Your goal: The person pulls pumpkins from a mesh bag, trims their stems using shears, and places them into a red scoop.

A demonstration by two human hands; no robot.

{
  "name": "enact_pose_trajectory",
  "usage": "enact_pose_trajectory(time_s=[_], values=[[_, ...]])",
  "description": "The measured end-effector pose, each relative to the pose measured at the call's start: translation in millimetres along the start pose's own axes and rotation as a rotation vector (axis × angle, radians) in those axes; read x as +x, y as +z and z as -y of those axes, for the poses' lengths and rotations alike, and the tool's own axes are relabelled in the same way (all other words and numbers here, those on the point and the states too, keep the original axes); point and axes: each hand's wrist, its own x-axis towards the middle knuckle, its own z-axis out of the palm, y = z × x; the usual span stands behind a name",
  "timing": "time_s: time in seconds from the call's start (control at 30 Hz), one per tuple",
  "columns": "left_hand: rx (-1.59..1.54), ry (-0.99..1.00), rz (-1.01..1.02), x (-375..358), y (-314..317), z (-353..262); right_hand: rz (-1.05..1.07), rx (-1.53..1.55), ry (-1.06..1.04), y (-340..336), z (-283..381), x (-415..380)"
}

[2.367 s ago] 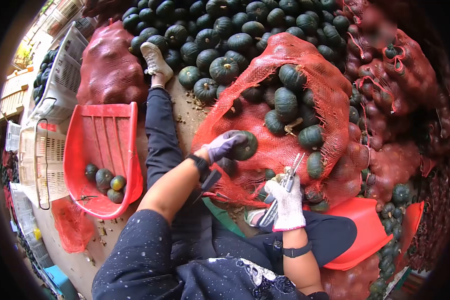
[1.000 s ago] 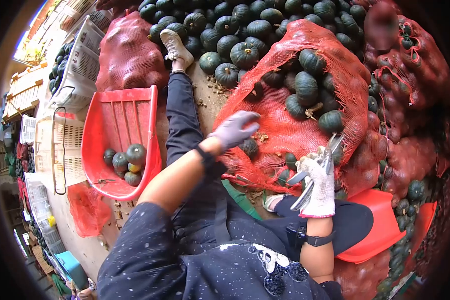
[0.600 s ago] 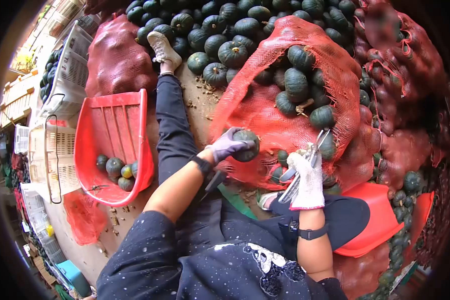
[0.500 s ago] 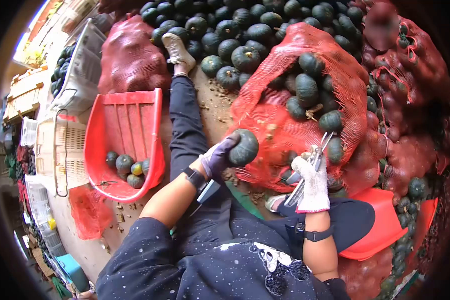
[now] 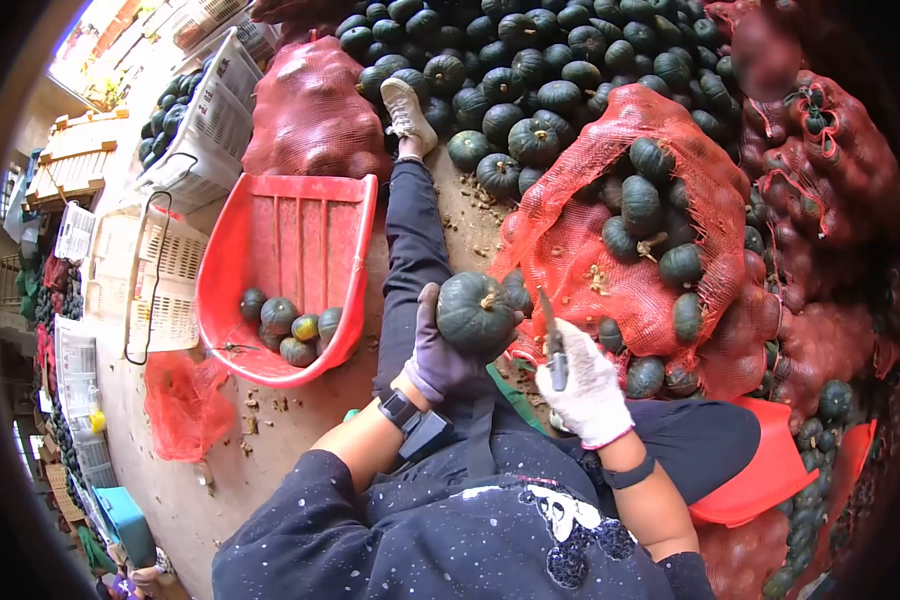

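Note:
My left hand (image 5: 434, 352), in a purple glove, is closed around a dark green pumpkin (image 5: 475, 316) above my lap. The pumpkin's pale stem stub faces up and to the right. In its white glove, my right hand (image 5: 584, 388) grips pruning shears (image 5: 556, 352), with the metal tip pointing up beside the pumpkin and apart from it. Just beyond the shears lies an open red mesh sack (image 5: 560, 255), with several green pumpkins (image 5: 640, 205) in its mouth. The right-hand fingers are partly hidden behind the glove's back.
A red plastic scoop (image 5: 300, 205) at left holds several pumpkins. Full red mesh sacks (image 5: 315, 115) stand behind it and along the right. A large pumpkin heap (image 5: 560, 95) fills the back. White crates (image 5: 220, 115) line the left. My outstretched leg (image 5: 415, 220) lies between scoop and sack.
My left hand has turned the pumpkin so its stem end shows. My right hand has moved left from the sack, bringing the shears close to the pumpkin. The head view has shifted.

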Motion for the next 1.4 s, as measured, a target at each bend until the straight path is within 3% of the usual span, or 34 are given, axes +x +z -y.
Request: enact_pose_trajectory(time_s=[0.07, 0.1, 0.2, 0.4, 0.43, 0.47, 0.5, 0.53, 0.57, 0.6, 0.63, 0.7, 0.73, 0.8, 0.87, 0.9, 0.97, 1.0, 1.03, 1.07, 1.1, 1.13, 1.2, 1.27, 1.3, 1.33, 1.37, 1.4], values=[[-0.056, -0.013, -0.006, 9, 0, 10, 0.007, -0.2, -0.229, -3, 14, 8], [-0.025, -0.043, 0.099, 11, 2, 14, 0.059, -0.254, -0.156, 3, 8, 4], [0.008, -0.053, 0.056, 20, -8, 23, -0.147, -0.386, -0.272, 26, -23, -5], [0.129, 0.005, 0.017, 9, -13, 17, 0.316, 0.325, 0.154, 11, 3, -6], [0.176, 0.026, 0.007, 6, -12, 9, 0.323, 0.725, 0.445, 11, 2, -7], [0.216, 0.173, -0.049, -5, 7, -2, 0.075, 1.026, 0.444, 27, -13, -8], [0.111, 0.19, -0.115, -14, 0, -23, -0.129, 1.091, 0.499, 18, -16, -2], [0.376, 0.37, -0.12, -26, 5, -48, -0.325, 1.149, 0.55, 8, -21, 8], [0.478, 0.415, -0.072, -38, -8, -84, -0.337, 1.171, 0.596, -9, -43, 14], [0.33, 0.512, -0.242, -55, -20, -117, -0.345, 1.193, 0.639, -27, -56, 21], [1.042, 0.918, -0.476, -75, -57, -155, -0.454, 1.319, 0.726, -37, -59, 21], [1.242, 1.305, -0.876, -93, -69, -195, -0.664, 1.528, 0.803, -54, -48, 23], [0.703, 1.259, -1.001, -97, -45, -201, -0.63, 1.517, 0.776, -53, -49, 19], [0.766, 1.339, -0.906, -88, -21, -178, -0.534, 1.499, 0.681, -50, -50, 16], [1.696, 1.045, -1.132, -62, -108, -192, -0.554, 1.44, 0.642, -38, -42, 21], [2.041, 0.978, -0.856, -28, -90, -161, -0.473, 1.386, 0.687, -40, -30, 23], [2.499, 0.863, -0.027, 42, -48, -96, -0.344, 1.291, 0.646, -29, -34, 21], [1.934, 0.276, -0.101, 58, 15, -70, -0.289, 1.214, 0.595, -26, -38, 18], [2.053, 0.205, 0.006, 106, -34, -47, -0.231, 1.027, 0.443, -23, -46, 15], [2.377, -0.248, -0.015, 147, -50, -24, -0.2, 0.908, 0.343, -20, -52, 13], [2.513, -0.218, -0.092, 164, -73, -2, -0.183, 0.861, 0.278, -18, -55, 15], [2.644, -0.197, -0.143, 178, -93, 22, -0.245, 1.297, 0.677, -24, -33, 23], [2.817, -0.187, -0.395, 202, -116, 58, -0.186, 0.934, 0.493, -14, -70, 16], [2.637, -0.198, -0.551, 210, -122, 65, -0.198, 0.645, 0.37, -5, -90, 14], [2.591, -0.262, -0.58, 214, -117, 63, -0.222, 0.671, 0.433, 1, -100, 15], [2.541, -0.331, -0.618, 213, -108, 58, -0.293, 0.934, 0.653, -1, -100, 20], [2.533, -0.397, -0.526, 206, -98, 48, -0.362, 1.204, 0.872, 0, -99, 22], [2.53, -0.457, -0.434, 199, -84, 33, -0.336, 1.154, 0.861, 3, -103, 26]])
